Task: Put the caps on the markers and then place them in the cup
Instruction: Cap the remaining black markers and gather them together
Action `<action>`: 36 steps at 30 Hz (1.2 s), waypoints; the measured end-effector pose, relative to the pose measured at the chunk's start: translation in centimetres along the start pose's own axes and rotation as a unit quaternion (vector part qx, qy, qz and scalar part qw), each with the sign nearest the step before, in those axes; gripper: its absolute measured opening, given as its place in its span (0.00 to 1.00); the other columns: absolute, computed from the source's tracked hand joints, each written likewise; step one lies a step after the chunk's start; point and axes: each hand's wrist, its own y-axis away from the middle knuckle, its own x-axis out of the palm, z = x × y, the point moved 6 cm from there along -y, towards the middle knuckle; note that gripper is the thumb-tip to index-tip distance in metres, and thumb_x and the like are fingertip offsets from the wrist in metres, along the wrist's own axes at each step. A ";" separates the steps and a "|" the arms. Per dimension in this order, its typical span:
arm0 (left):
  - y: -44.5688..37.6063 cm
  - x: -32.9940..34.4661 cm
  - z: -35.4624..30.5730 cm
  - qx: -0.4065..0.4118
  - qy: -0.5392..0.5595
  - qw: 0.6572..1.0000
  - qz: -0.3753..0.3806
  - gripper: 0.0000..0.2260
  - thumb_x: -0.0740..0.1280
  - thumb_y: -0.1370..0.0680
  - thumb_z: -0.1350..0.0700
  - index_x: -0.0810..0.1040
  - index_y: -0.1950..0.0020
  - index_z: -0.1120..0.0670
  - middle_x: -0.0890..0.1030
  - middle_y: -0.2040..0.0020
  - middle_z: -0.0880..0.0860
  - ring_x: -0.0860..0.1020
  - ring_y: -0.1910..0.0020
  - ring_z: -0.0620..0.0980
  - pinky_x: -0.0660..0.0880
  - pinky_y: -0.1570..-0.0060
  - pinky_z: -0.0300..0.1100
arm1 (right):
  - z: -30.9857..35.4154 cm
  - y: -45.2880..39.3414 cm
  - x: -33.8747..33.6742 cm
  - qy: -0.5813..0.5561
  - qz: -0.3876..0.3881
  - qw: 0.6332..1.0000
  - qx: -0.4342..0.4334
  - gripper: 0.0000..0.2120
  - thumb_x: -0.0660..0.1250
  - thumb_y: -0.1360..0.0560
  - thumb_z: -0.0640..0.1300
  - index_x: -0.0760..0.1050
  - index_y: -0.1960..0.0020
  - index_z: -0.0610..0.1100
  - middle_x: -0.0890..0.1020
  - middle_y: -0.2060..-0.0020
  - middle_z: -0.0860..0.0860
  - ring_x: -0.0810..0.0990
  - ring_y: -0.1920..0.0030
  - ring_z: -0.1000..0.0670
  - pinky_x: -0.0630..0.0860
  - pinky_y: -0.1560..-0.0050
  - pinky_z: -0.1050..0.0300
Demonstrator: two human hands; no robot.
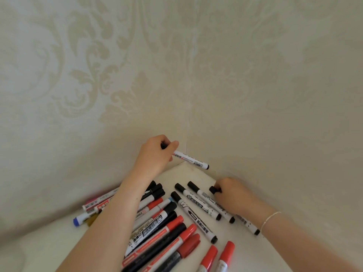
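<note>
Nearest the camera: red-capped markers [209, 258] and black-capped markers [157, 228] lie loosely side by side on the white tabletop [245, 256], caps pointing away from the viewer. At the left edge of the pile, a blue-capped marker [79, 219]. Right of centre, three black-capped white markers [196, 207] lie diagonally, roughly parallel. Right hand [233, 195], thin bracelet [270, 219] on the wrist, rests on the tabletop over these markers' far side, fingers curled round a small black cap [214, 189]. Farther back, left hand [155, 154] is raised above the tabletop corner, fingers clamped on one end of a white marker [190, 160]; free end black, tilted down to the right. No cup in view. Behind: patterned cream wallpaper [117, 75].
</note>
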 end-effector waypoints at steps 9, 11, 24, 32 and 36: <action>-0.1 0.2 0.2 -0.010 0.010 1.000 0.007 0.11 0.65 0.21 0.51 0.76 0.59 0.57 0.78 0.69 0.50 0.71 0.81 0.36 0.67 0.70 0.37 | -0.7 0.1 -2.3 -0.076 -0.091 0.993 0.022 0.13 0.60 0.23 0.40 0.78 0.42 0.44 0.80 0.46 0.47 0.79 0.50 0.47 0.77 0.49 0.56; -0.1 0.1 0.2 -0.008 0.012 1.000 0.006 0.11 0.65 0.21 0.51 0.76 0.59 0.57 0.78 0.70 0.50 0.71 0.81 0.36 0.66 0.70 0.37 | -0.7 0.3 -2.7 0.007 -0.084 0.996 0.028 0.11 0.60 0.22 0.41 0.75 0.42 0.42 0.78 0.47 0.47 0.79 0.49 0.46 0.76 0.50 0.55; -0.3 -0.2 0.4 -0.005 0.014 1.000 0.004 0.11 0.65 0.21 0.51 0.77 0.58 0.57 0.79 0.70 0.50 0.71 0.80 0.36 0.67 0.70 0.37 | -0.6 -1.2 -0.5 -0.295 -0.016 0.955 -0.002 0.05 0.60 0.22 0.38 0.74 0.52 0.45 0.73 0.69 0.50 0.70 0.71 0.52 0.68 0.67 0.58; -0.3 -0.3 0.6 -0.007 0.010 1.000 0.001 0.11 0.65 0.21 0.51 0.77 0.57 0.58 0.79 0.69 0.51 0.71 0.80 0.36 0.68 0.69 0.37 | -1.2 -1.4 0.0 -0.205 -0.048 0.978 -0.007 0.10 0.64 0.22 0.49 0.81 0.54 0.45 0.79 0.65 0.49 0.74 0.67 0.50 0.70 0.63 0.56; -0.4 -0.4 0.7 -0.008 0.010 1.000 -0.001 0.12 0.65 0.21 0.51 0.77 0.57 0.58 0.79 0.69 0.51 0.71 0.80 0.36 0.68 0.69 0.37 | -0.1 -1.4 0.2 -0.119 -0.053 0.991 -0.027 0.10 0.59 0.22 0.40 0.80 0.52 0.44 0.79 0.62 0.49 0.76 0.64 0.51 0.70 0.67 0.64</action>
